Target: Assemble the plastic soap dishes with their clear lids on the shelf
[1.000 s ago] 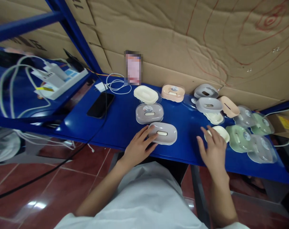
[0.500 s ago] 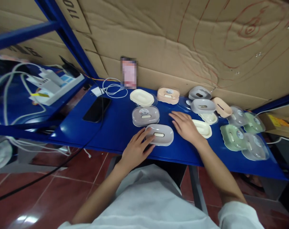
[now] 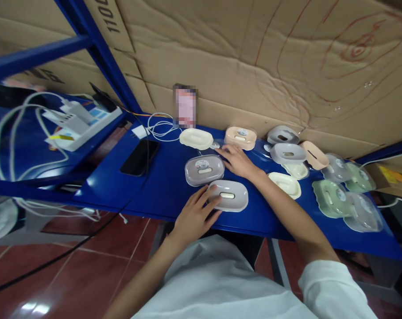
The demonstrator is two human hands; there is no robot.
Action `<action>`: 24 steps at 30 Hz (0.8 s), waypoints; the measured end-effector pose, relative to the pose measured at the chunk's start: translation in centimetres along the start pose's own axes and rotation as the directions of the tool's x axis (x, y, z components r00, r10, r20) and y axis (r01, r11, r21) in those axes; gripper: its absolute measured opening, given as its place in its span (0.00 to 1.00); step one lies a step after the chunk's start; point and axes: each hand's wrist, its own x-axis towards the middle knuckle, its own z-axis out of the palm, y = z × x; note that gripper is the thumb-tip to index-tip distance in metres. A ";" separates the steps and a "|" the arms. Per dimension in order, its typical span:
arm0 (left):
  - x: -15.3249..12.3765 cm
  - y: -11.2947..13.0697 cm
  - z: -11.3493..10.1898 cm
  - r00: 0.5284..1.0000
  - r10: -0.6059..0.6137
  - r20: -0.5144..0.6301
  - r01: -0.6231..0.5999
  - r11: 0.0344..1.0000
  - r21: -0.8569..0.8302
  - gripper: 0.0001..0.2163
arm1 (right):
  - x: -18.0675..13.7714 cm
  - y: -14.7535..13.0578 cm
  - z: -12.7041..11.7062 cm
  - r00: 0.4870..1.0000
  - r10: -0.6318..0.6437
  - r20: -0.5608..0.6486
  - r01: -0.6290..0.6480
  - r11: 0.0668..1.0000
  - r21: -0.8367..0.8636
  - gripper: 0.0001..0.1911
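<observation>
My left hand rests at the left side of a grey soap dish, fingers over its rim and thumb along its front edge. A pale oval piece shows in the middle of this dish. My right hand stretches out over the table, its fingers apart. Its fingertips are at a clear lid, partly hidden under a cream dish; whether they touch it I cannot tell. Between the hands sits another grey dish under a clear labelled cover. Behind my right hand stands a covered peach dish.
More grey, peach, cream and green dishes stand to the right, some covered. A black phone, a white charger cable and a power strip lie left. A cardboard wall closes the back of the blue table.
My right hand has moved left and away from me, from beside the cream dishes to the clear lid. My left hand stays at the grey soap dish. The view has shifted slightly.
</observation>
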 end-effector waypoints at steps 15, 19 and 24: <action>0.3 -0.1 -0.7 0.988 -0.145 0.051 0.153 0.959 -0.239 0.22 | -11.0 -2.8 -3.4 0.939 0.300 -0.169 -0.208 0.885 0.416 0.22; 0.5 -0.5 -0.7 0.964 -0.251 0.091 0.266 0.874 -0.407 0.33 | -14.0 -6.0 -3.5 0.979 0.146 -0.144 -0.082 0.922 0.377 0.26; 0.5 -0.9 -0.5 0.957 -0.266 0.114 0.288 0.840 -0.460 0.35 | -14.8 -8.9 -1.9 0.984 -0.112 -0.139 0.135 0.977 0.166 0.28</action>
